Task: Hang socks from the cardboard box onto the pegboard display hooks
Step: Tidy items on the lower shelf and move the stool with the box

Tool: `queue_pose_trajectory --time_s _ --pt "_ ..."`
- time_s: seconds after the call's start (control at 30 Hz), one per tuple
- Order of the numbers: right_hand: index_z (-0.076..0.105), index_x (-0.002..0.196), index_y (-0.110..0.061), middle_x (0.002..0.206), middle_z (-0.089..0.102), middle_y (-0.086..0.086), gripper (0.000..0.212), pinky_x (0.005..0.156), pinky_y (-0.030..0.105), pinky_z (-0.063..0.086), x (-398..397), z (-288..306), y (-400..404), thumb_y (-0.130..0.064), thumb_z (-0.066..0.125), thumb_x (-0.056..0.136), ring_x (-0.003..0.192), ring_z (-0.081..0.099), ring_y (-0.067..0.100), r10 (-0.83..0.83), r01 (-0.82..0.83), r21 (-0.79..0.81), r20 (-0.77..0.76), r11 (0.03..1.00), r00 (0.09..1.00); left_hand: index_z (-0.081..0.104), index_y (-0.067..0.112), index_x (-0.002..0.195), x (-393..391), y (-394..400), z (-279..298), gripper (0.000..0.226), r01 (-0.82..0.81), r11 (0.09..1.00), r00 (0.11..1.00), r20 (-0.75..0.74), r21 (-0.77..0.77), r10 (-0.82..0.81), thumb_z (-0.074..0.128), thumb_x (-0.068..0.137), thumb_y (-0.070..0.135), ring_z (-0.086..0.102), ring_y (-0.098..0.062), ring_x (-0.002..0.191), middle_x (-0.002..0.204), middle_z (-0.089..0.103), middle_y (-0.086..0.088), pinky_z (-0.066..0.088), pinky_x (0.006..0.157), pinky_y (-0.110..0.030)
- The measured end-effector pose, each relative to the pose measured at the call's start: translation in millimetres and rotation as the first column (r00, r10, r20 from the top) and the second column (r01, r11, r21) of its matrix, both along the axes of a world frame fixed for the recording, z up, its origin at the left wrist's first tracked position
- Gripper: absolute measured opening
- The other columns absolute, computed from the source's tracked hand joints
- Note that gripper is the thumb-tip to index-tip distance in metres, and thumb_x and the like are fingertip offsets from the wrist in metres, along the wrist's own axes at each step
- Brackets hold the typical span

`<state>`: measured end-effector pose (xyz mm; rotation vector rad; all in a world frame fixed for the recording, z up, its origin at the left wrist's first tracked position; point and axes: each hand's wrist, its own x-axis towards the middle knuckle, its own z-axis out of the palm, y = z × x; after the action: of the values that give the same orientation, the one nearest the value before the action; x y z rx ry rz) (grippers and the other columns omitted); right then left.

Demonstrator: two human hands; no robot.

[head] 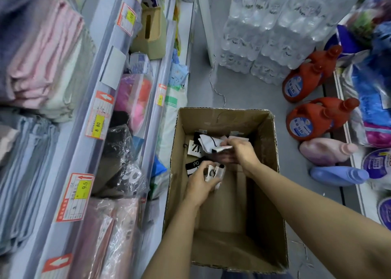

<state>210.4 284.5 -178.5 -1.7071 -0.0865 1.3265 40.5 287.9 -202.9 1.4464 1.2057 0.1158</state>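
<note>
On the grey shop floor [243,92] stands a cardboard box [266,173] of black-and-white socks [208,143] (carded); left hand [201,185] grips a pair [213,173], right hand [241,152] pinches another.

This was a shop aisle: shelves [118,101] on the left carried price tags [99,114] and folded towels [42,52], while shrink-wrapped water bottles [275,31] and detergent jugs [306,82] stood far right.

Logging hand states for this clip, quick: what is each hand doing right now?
Left hand: closed, gripping a small bundle of carded socks.
Right hand: closed, pinching a white sock inside the cardboard box.
</note>
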Motion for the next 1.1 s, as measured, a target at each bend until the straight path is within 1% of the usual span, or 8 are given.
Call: queue_pose_trajectory --time_s 0.13,0.23,0.37,0.57,0.73,0.83,0.97,1.1 --pt "0.063 0.112 -0.004 0.105 0.074 0.02 0.028 0.093 0.042 0.056 2.3 18.4 -7.5 -0.012 0.039 0.1 0.097 0.072 0.031 0.092 -0.087 0.052 -0.093 0.995 0.991 0.061 0.028 0.119 -7.1 -0.9 21.4 0.042 -0.118 0.993 0.99 0.074 0.001 0.117 0.069 0.086 0.003 0.064 -0.019 0.099 0.115 0.066 0.002 0.057 0.077 -0.022" --pt "0.061 0.11 -0.008 0.097 0.076 0.015 0.02 0.083 0.036 0.058 2.7 34.2 -12.0 -0.001 0.06 0.091 0.09 0.074 0.025 0.208 -0.21 0.083 0.026 0.974 0.978 0.06 0.025 0.118 -10.5 -5.2 45.8 0.045 -0.287 0.949 0.958 0.042 0.129 0.284 0.066 0.082 -0.003 0.065 -0.013 0.096 0.109 0.068 0.004 0.047 0.068 -0.008" --pt "0.072 0.096 -0.006 0.075 0.07 0.006 0.01 0.049 0.019 0.049 -1.6 56.7 -14.5 -0.005 0.073 0.086 0.054 0.06 0.01 0.261 -0.283 0.108 0.181 0.953 0.948 0.057 0.024 0.105 -16.5 -17.1 77.0 0.03 -0.46 0.869 0.888 0.066 0.182 0.455 0.068 0.084 0.006 0.066 -0.009 0.079 0.099 0.073 0.007 0.04 0.059 -0.007" --pt "0.074 0.08 -0.023 0.091 0.071 -0.003 0.013 0.08 0.031 0.057 -0.8 102.4 -26.8 -0.012 0.08 0.08 0.084 0.067 0.016 0.383 -0.445 0.168 0.302 0.88 0.873 0.062 0.03 0.101 -9.0 -46.7 128.0 0.02 -0.644 0.761 0.745 0.291 0.077 0.601 0.063 0.094 0.011 0.068 -0.004 0.095 0.101 0.071 0.013 0.054 0.081 -0.024" --pt "0.07 0.102 0.003 0.089 0.074 0.005 0.016 0.069 0.023 0.057 3.5 153.6 -48.4 -0.007 0.069 0.09 0.078 0.068 0.013 0.45 -0.541 0.302 0.323 0.785 0.833 0.057 0.034 0.094 -15.1 -79.7 169.3 0.011 -0.791 0.596 0.596 0.4 0.142 0.696 0.062 0.094 0.024 0.065 -0.014 0.095 0.101 0.069 0.008 0.051 0.087 -0.041" --pt "0.067 0.105 0.002 0.084 0.071 -0.002 0.018 0.064 0.018 0.053 -0.5 184.7 -59.4 -0.012 0.065 0.094 0.07 0.066 0.003 0.49 -0.624 0.35 0.401 0.699 0.774 0.056 0.027 0.101 -24.4 -100.1 202.0 0.01 -0.855 0.487 0.51 0.454 0.177 0.731 0.059 0.099 0.018 0.064 -0.008 0.096 0.103 0.067 0.008 0.049 0.084 -0.031" --pt "0.066 0.104 -0.005 0.099 0.074 0.011 0.021 0.083 0.046 0.054 -15.5 219.4 -73.2 -0.024 0.065 0.095 0.088 0.069 0.026 0.521 -0.705 0.411 0.479 0.578 0.706 0.054 0.012 0.122 -41.4 -128.4 244.3 0.028 -0.911 0.362 0.411 0.501 0.197 0.762 0.063 0.096 0.009 0.061 -0.003 0.099 0.108 0.063 0.013 0.049 0.077 -0.013" --pt "0.069 0.103 -0.021 0.098 0.075 0.006 0.03 0.087 0.059 0.054 -44.1 245.4 -89.5 -0.044 0.072 0.083 0.094 0.071 0.029 0.537 -0.758 0.451 0.535 0.472 0.652 0.052 0.018 0.132 -68.5 -162.1 276.6 0.049 -0.934 0.283 0.356 0.517 0.216 0.778 0.069 0.09 0.002 0.057 -0.002 0.119 0.125 0.061 0.015 0.048 0.101 -0.028"
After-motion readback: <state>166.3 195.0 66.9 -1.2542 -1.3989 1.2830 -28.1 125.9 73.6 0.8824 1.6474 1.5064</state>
